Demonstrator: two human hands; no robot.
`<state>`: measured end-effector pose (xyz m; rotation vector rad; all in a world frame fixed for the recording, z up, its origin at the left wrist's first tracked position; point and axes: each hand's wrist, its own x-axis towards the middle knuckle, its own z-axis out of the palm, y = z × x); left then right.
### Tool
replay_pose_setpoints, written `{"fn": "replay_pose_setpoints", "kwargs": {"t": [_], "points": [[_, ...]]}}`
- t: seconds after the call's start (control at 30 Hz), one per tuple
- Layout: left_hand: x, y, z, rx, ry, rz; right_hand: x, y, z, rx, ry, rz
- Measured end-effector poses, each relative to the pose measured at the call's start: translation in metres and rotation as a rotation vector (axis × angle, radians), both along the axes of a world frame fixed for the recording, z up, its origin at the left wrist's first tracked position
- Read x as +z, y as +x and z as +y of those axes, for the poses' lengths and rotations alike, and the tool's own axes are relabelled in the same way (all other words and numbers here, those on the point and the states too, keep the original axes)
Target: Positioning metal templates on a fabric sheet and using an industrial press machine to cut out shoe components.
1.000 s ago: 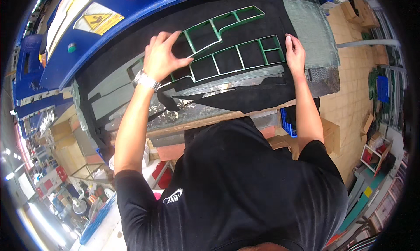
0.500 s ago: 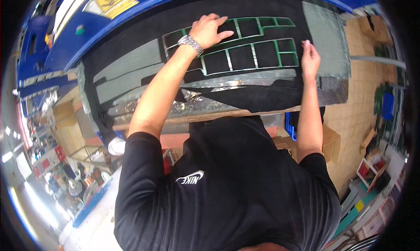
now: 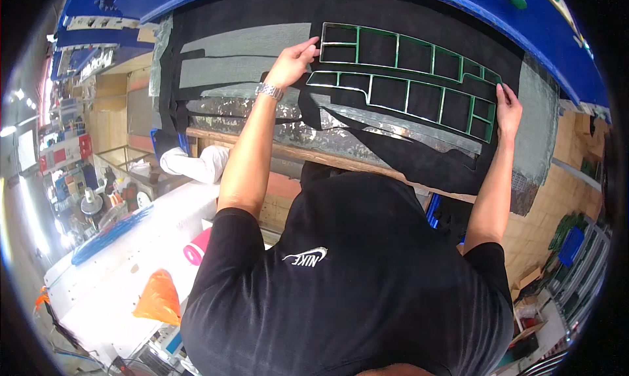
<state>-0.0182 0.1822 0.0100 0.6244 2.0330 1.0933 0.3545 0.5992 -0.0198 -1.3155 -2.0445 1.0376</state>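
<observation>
Two long cutting dies with green and bare-metal edges lie side by side on a black sheet of material (image 3: 262,19). My left hand (image 3: 293,64), with a metal watch at the wrist, has its fingers and thumb closed at the left end of the far cutting die (image 3: 397,50). At that die's narrow right tip, the fingertips of my right hand (image 3: 508,111) are pressed together against it. Just nearer to me is the second cutting die (image 3: 407,98), untouched, its wide end near my right wrist.
Blue machine beams (image 3: 458,1) run along the far side. Left of the dies, cut-out gaps in the black sheet show a grey-green board (image 3: 242,45). A wooden edge (image 3: 288,152) borders the bench in front of me. A white table (image 3: 111,297) with an orange bag (image 3: 159,297) stands at left.
My left hand has gone from lying over the far die to its left end. My right hand, earlier apart from the dies, now touches the far die's right tip. The view has turned.
</observation>
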Motion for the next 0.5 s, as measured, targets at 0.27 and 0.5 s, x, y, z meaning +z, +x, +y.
{"fn": "replay_pose_setpoints", "kwargs": {"t": [0.27,0.5], "points": [[0.006,0.004,-0.008,0.074,0.082,-0.032,0.005,0.003,-0.008,0.01,0.025,-0.015],[0.01,0.016,-0.016,0.137,0.143,-0.072,0.002,0.011,-0.011,0.06,0.073,0.007]]}}
